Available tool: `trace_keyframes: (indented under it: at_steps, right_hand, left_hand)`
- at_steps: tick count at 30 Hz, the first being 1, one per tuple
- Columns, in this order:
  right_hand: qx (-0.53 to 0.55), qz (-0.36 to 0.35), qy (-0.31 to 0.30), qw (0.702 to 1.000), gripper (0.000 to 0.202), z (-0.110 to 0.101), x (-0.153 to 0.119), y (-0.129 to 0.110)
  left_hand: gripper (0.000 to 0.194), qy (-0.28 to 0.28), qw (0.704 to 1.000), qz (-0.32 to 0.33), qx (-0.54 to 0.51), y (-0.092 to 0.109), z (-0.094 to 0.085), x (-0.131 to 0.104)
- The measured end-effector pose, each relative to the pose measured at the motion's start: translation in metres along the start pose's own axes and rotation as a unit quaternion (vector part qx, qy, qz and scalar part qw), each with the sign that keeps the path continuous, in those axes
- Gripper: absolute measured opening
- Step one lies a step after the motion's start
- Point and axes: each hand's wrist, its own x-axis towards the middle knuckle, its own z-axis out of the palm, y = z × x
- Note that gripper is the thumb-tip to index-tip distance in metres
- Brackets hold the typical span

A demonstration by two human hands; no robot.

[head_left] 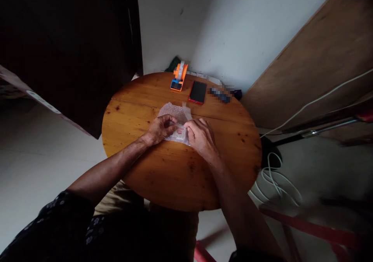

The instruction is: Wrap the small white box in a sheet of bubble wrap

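Note:
A sheet of clear bubble wrap [171, 109] lies on the round wooden table [163, 168] in front of me. Folded within its near part is a small pale item with reddish print [180, 131], too blurred to name. My left hand [160, 130] grips the wrap's left side, fingers curled and thumb by the printed item. On the other side, my right hand [201, 135] pinches the wrap's right edge between thumb and forefinger, its other fingers bent under. A strip of clear tape [184, 105] seems to stick out at the wrap's far edge.
An orange tape dispenser [180, 76] stands at the table's far side. Beside it lie a red-edged dark phone [197, 92] and a partly pixelated dark object [220, 95]. A wall [180, 28] rises behind. White cable [274, 180] coils on the floor at right, near a red frame [309, 225].

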Motion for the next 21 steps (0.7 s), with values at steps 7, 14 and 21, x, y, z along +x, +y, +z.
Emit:
trace_keyframes:
  at_steps: [7, 14, 21]
  right_hand:
    - [-0.008, 0.019, 0.017, 1.000, 0.023, -0.002, 0.000, -0.003]
    - [-0.039, -0.075, 0.040, 0.996, 0.030, -0.013, -0.003, -0.043]
    - [-0.040, -0.110, 0.043, 0.992, 0.034, -0.004, -0.009, -0.067]
  left_hand:
    - [0.027, -0.009, 1.000, -0.011, 0.012, 0.002, -0.001, -0.002]
    - [0.016, -0.003, 0.998, 0.010, 0.059, 0.018, -0.004, -0.004]
    - [0.031, -0.026, 0.999, -0.042, -0.009, 0.021, -0.003, -0.006]
